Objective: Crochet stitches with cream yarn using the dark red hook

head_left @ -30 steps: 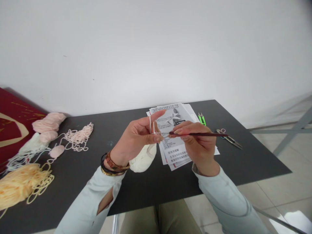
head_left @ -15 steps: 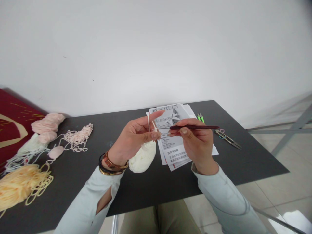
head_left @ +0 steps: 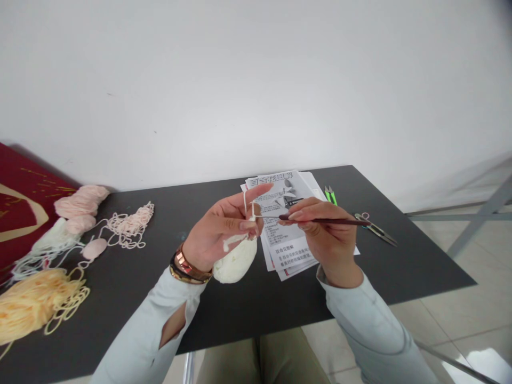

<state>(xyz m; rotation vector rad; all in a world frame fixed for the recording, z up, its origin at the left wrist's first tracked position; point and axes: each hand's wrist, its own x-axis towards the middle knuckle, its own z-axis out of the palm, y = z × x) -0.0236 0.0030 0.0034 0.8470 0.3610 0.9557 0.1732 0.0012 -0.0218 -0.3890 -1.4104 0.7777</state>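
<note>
My left hand [head_left: 224, 226] is closed on a strand of white yarn [head_left: 252, 216], which loops over the raised index finger and is pinched by the thumb. A short yarn tail hangs below the thumb. My right hand [head_left: 326, 229] grips a crochet hook [head_left: 336, 221] by its dark handle. Its thin metal shaft points left and its tip meets the white yarn at my left fingers; the exact catch is too small to make out. Behind and below my left hand sits a white yarn ball [head_left: 236, 262], partly covered by the hand.
Printed sheets [head_left: 290, 253] lie under my hands on the black table [head_left: 256, 306]. Green-handled snips [head_left: 330, 195] and metal scissors [head_left: 376, 229] are at the right. Pink yarn [head_left: 132, 224], yellow yarn [head_left: 32, 304] and a red bag [head_left: 24, 197] occupy the left.
The hook's shaft now shows, reaching into the yarn at my left fingers. My right hand has tilted the handle's back end down. The left thumb has shifted, and the yarn tail shows more.
</note>
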